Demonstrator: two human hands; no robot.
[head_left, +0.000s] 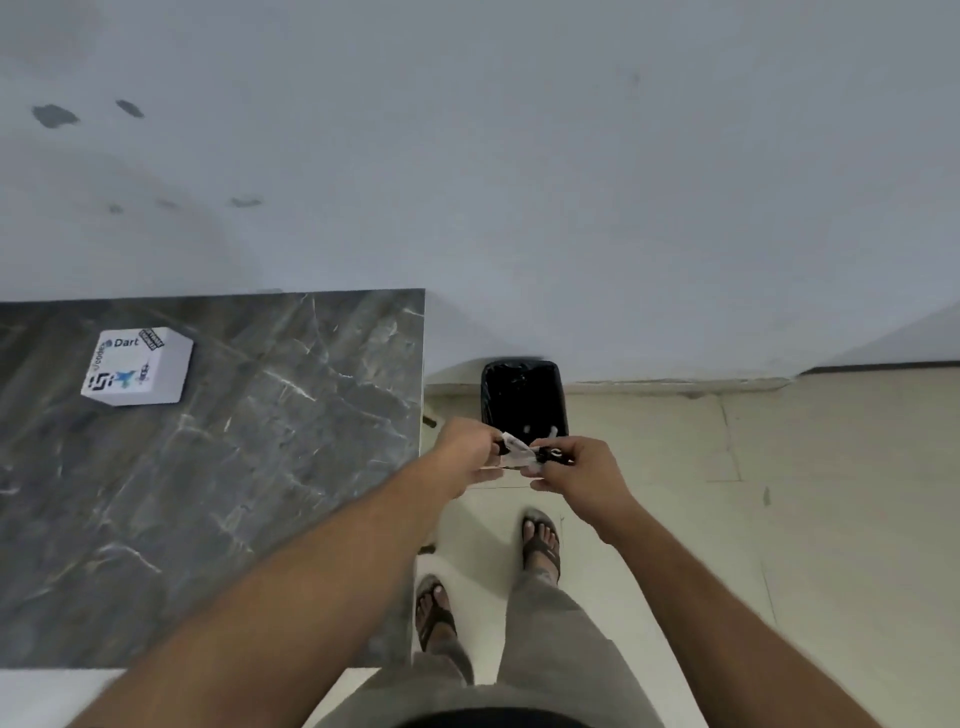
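Right of the dark grey marble table (234, 467), over the near rim of the black bag-lined floor bin (522, 395), left hand (467, 457) and right hand (582, 473) pinch a small crumpled white-and-black wrapper (517, 451) between curled fingertips.

Counter (260, 467): dark grey veined marble, left. White box (137, 366): stickers, one reading "Dart", on counter's far left part. Bin (522, 395): black-lined, on pale tiled floor (779, 467) against grey wall (519, 156), near counter's far corner.
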